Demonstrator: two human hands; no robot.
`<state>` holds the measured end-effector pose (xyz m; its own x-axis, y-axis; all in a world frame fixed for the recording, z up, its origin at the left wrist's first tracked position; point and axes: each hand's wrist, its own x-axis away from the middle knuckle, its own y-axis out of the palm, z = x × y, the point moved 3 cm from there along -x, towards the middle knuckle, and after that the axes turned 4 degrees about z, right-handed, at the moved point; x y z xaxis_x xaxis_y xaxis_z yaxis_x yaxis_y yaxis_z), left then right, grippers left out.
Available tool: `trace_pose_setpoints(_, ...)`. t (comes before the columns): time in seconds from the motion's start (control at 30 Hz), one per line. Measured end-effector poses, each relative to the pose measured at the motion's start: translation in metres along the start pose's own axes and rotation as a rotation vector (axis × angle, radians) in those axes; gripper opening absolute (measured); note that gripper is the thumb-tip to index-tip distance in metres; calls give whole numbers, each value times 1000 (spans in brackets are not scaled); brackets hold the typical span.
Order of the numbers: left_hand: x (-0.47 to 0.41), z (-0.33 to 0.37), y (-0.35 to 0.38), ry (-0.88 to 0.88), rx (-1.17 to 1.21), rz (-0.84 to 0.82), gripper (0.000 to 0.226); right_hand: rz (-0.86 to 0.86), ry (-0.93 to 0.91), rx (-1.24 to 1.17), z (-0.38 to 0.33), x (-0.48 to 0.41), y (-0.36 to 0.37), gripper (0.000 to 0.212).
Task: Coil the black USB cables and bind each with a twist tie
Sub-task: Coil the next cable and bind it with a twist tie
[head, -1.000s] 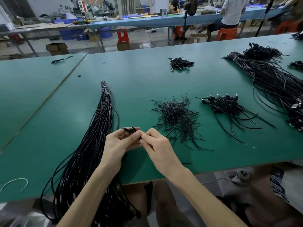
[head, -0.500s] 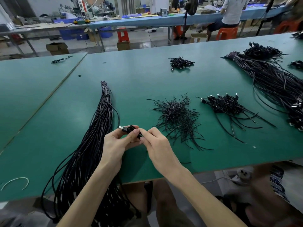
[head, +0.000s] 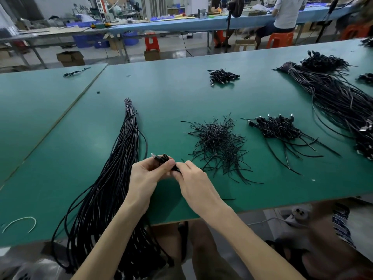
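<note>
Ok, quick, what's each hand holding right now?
Left hand: grips the small coiled cable, plug end sticking out to the left.
Right hand: pinches the same coil at its right side; whether it also holds a tie cannot be told.

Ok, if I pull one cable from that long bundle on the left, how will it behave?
Probably floppy: the long bundle sags over the near edge of the green table. Likely drags neighbours, since strands lie packed and crossing. Thin, so probably light.
</note>
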<state>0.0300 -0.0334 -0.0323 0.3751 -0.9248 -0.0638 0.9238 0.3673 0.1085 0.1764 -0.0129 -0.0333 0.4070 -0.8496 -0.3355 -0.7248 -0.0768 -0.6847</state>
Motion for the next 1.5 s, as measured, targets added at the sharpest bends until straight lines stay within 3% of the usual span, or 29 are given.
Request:
trace_pose_setpoints(0.53,-4,-6,-4,-42,-75,-12,23,-39,30,-182,2,-1,-5,26)
trace_pose_setpoints(0.73,-5,-6,-5,-50,-30,-16,38,-40,49,-233,4,-1,-4,24)
trace_pose_setpoints(1.03,-6,7,-4,-155,68,-292,23,-65,103,-374,8,-3,-6,24)
trace_pose_setpoints(1.2,-7,22,-16,-102,-60,-473,27,-141,75,-488,6,-2,-6,22)
trace_pose_setpoints(1.5,-12,19,-6,-86,-49,-355,20,-145,117,-627,9,-5,-7,24)
